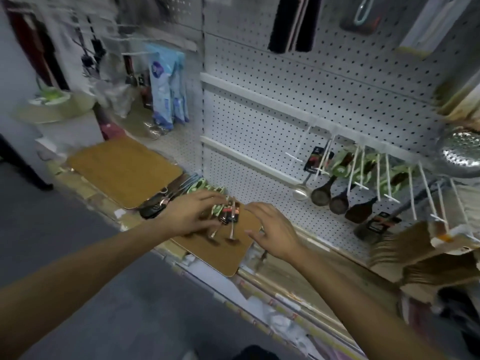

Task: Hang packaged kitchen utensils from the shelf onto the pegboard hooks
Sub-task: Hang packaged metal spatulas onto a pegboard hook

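Both hands low over the shelf, on a brown board (pixel 223 253) lying near the shelf's front edge. Left hand (pixel 193 216) has fingers curled around a small bunch of packaged utensils (pixel 228 216), their card headers fanned between fingertips and metal handles trailing toward the near edge; it reads as a pinch on the bunch, though blur softens the detail. Right hand (pixel 275 229) hovers just beside, fingers spread, holding nothing. More packaged stock (pixel 181 188) lies further left on the shelf. On the pegboard (pixel 298 100) to the right, white hooks (pixel 358 165) already carry wooden spoons and a ladle (pixel 302 189); the leftmost hook (pixel 296 157) looks bare. Judgement: the step is picking up and sorting. Best done by separating one pack with the free hand, squaring its header so the hang hole faces outward, then carrying it to the bare hook rather than lifting the whole fan, which could slip and scatter.
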`<state>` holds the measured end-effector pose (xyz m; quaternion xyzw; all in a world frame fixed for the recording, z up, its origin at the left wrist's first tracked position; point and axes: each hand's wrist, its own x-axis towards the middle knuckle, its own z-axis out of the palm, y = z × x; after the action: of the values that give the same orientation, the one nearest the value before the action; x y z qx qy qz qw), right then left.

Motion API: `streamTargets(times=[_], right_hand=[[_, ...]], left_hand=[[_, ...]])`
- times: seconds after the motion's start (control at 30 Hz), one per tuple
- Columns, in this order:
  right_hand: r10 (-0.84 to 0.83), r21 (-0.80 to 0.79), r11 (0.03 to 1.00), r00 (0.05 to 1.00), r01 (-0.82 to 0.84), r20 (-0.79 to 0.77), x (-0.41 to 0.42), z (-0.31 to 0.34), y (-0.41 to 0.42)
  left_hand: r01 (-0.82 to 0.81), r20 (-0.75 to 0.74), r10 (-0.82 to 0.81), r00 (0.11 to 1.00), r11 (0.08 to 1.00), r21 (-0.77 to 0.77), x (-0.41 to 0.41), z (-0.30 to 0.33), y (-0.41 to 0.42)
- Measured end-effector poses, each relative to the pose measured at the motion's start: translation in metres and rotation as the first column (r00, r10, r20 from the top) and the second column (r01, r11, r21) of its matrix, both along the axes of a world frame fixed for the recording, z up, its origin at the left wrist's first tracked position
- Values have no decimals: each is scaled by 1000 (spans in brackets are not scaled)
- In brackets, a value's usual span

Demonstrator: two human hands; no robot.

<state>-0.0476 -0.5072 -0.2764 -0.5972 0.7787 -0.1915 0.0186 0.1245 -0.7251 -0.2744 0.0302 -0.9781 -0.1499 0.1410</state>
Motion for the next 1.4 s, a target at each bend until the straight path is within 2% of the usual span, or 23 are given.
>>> streamTargets(times=[0.33, 0.43, 0.6, 0.8, 1.03, 1.17, 1.23, 1.4], right_hand=[[120, 100, 988, 993, -118, -12, 17, -11, -132], [153, 140, 978, 988, -154, 17, 10, -24, -176], [189, 186, 962, 980, -198, 68, -6, -59, -258], [141, 284, 941, 975, -186, 170, -16, -126, -347], [-34, 403, 911, 957, -88, 287, -15, -238, -430], [-211, 423, 905, 912, 47, 351, -15, -324, -481], [-334, 443, 885, 857, 142, 393, -15, -360, -505], [-626, 493, 773, 609, 400, 488, -22, -422, -551]], left_hand=[[-158, 45, 156, 987, 986, 50, 42, -24, -110], [-212, 115, 201, 973, 973, 88, 42, -40, -146], [-291, 205, 266, 942, 951, 102, 34, -66, -211], [-374, 322, 328, 888, 923, 93, 22, -129, -293], [-416, 533, 292, 794, 900, 128, -5, -254, -364], [-466, 541, 299, 786, 862, 200, -24, -345, -389], [-504, 534, 322, 781, 831, 237, -33, -387, -400], [-593, 505, 396, 767, 738, 322, -56, -455, -416]])
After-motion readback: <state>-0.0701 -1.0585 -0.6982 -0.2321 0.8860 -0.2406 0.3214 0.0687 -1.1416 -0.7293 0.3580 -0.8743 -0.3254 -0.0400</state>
